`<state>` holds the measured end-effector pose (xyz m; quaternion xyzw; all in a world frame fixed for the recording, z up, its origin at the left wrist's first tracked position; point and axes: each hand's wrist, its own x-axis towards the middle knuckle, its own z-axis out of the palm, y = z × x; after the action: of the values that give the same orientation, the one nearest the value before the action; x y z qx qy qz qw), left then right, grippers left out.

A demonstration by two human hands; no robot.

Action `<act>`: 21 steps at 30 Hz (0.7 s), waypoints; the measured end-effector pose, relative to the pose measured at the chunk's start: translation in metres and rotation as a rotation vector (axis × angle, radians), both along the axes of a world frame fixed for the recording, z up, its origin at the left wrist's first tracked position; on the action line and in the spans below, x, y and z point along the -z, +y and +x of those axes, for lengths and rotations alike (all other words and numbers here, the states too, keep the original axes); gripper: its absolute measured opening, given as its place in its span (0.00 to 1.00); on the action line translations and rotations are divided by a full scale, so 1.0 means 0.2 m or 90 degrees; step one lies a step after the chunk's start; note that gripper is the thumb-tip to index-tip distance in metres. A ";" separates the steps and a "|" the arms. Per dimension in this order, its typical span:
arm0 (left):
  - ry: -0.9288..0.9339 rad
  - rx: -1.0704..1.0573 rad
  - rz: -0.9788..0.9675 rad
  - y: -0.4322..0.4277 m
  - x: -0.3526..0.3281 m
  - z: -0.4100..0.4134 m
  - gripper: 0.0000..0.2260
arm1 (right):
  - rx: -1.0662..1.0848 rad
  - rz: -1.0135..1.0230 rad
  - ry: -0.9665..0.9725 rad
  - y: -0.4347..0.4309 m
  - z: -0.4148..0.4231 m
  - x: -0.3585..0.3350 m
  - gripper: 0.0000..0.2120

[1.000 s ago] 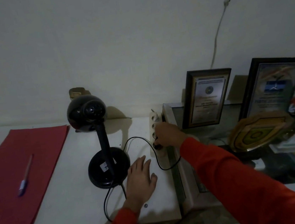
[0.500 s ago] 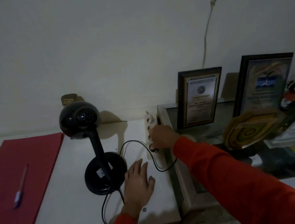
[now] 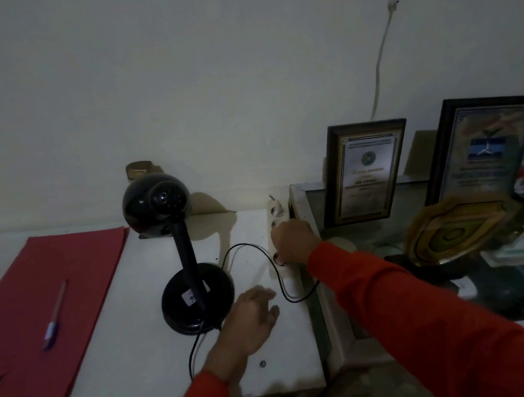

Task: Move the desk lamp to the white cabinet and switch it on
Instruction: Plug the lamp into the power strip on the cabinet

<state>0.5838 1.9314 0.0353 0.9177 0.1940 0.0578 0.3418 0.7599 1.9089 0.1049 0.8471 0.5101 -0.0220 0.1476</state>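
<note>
1. desk lamp [image 3: 188, 256] stands upright and unlit on the white cabinet [image 3: 131, 329].
2. right hand [image 3: 294, 242] is curled at the power strip [image 3: 279, 245], grip unclear.
3. left hand [image 3: 252, 320] lies flat, fingers loosely spread, beside the lamp base.

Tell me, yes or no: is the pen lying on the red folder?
Yes. The pen lies flat on the red folder, left of the black desk lamp on the white cabinet.

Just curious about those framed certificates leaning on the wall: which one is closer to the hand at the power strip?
The smaller framed certificate, the left of the two, stands just beyond the right hand. The larger one stands farther right.
</note>
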 end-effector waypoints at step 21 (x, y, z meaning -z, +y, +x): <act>-0.034 -0.236 -0.023 0.44 0.02 -0.54 0.40 | 0.122 0.349 0.566 -0.02 -0.75 0.31 0.46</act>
<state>0.4767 2.0195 0.0303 0.8581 0.3519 0.1408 0.3465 0.6101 1.9042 0.0437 0.8064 0.4309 -0.2578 -0.3125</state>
